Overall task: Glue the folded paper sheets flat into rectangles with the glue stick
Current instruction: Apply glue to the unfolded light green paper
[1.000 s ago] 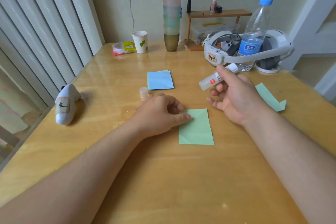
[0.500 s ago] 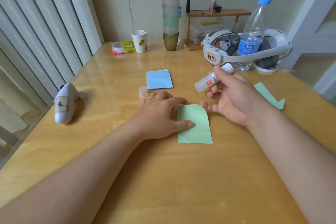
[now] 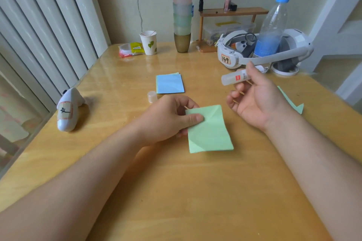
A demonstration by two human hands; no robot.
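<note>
Since the earlier frame, the left hand has taken the green sheet by its left edge, thumb on top and fingers curled under, and the sheet now looks tilted, its far end partly raised off the table. Meanwhile the right hand has turned palm-up and drawn back to the right, clear of the sheet. It pinches the glue stick between thumb and forefinger, uncapped end pointing left, the other fingers loosely curled. Beyond the left hand the cap stands on the table, just beside the blue stack. Another green piece lies to the right, partly hidden by the right wrist. Farther back sit a headset, a bottle, a paper cup and a controller at the left edge.
</note>
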